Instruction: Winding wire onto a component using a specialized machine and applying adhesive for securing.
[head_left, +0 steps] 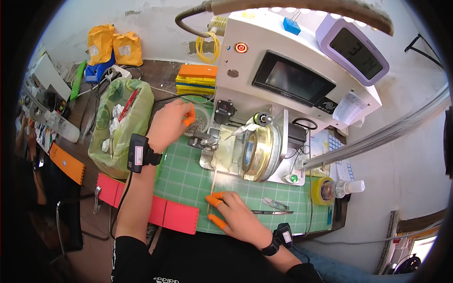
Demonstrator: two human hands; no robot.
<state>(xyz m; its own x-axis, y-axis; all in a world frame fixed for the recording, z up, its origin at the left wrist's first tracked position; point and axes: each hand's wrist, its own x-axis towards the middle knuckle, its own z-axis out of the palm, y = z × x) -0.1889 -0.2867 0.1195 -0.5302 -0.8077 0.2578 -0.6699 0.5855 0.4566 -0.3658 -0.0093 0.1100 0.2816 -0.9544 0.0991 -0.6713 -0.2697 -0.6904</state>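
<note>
My left hand (pixel 171 123) is over a round clear dish (pixel 199 121) of small metal bits. Its orange-cotted fingertips are bent together at the dish; anything between them is too small to make out. My right hand (pixel 238 218), also in orange finger cots, is low over the green cutting mat (pixel 181 162). A thin pale strand (pixel 215 181) runs from the machine's front down to its fingertips, which close on it near its lower end. The white benchtop machine (pixel 245 70) carries a clear round reel (pixel 259 153) and a small metal clamp head (pixel 205 140).
Tweezers (pixel 273 212) and small thread snips (pixel 275 203) lie right of my right hand. A red strip (pixel 174 217) lies along the near edge. On the left stands a bag-lined bin (pixel 120 141). A yellow-based bottle (pixel 325 190) stands right. A lamp arm (pixel 302 7) hangs overhead.
</note>
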